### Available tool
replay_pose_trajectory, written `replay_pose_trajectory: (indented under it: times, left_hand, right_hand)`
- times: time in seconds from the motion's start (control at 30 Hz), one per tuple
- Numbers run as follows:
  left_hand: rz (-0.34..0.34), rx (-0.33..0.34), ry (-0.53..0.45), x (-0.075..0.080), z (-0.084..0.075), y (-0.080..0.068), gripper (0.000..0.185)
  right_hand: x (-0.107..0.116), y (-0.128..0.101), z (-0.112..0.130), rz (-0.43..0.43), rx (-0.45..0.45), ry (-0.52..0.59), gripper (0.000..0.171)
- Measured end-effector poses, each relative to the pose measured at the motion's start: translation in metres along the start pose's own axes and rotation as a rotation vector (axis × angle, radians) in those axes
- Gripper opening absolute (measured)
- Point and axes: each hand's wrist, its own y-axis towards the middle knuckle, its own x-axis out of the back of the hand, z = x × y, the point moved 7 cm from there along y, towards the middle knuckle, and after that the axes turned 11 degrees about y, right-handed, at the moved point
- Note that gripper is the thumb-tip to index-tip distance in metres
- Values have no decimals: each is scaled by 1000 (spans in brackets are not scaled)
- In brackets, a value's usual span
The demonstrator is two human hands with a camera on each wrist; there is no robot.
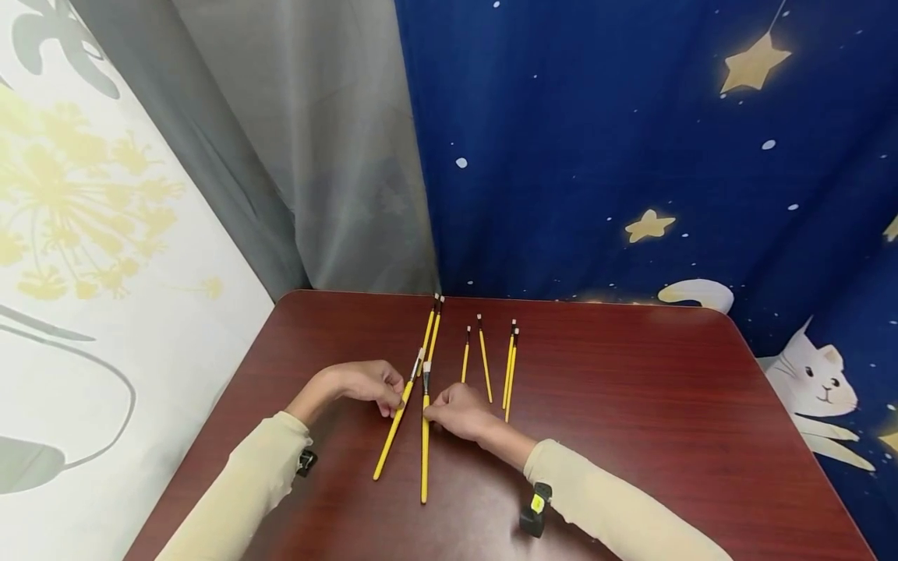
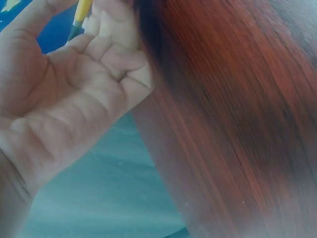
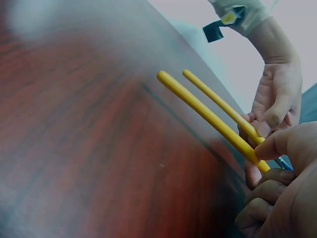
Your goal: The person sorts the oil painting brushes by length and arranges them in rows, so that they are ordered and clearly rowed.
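Note:
Two long yellow paintbrushes lie on a dark red table, near its middle. My left hand pinches the left brush, which slants down to the left. With its fingers curled, my right hand pinches the right brush, which lies almost straight toward me. In the right wrist view both yellow handles run side by side to the fingers. In the left wrist view a yellow brush passes between my fingers above the palm.
Several thinner yellow brushes lie in pairs farther back: one pair, a middle pair, a right pair. A blue starry curtain hangs behind the table, a grey one at left. Dark wrist cameras sit on both sleeves.

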Motion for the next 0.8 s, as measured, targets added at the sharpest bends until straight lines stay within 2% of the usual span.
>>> replay_pose_trajectory:
  times: [0.17,0.27,0.43,0.6,0.8]
  left_hand:
    - [65,26,-14,-13,6,-10,13]
    - [53,26,22,-17,6,-16,13]
    - [-1,50,161,-18,6,-21,14]
    - [-34,101,273,-19,4,-25,18]
    - [-23,129,326,-26,0,-25,22]
  right_hand:
    - [-6,-7,-4,-4,7,-43,21]
    - [-7,-9,-4,-19,31,-73,19]
    - [-8,-13,-2,-28,71,-131,21]
    - [-10,-13,-2,-22,75,-181,35]
    - [-12,-13,-2,-28,44,-218,45]
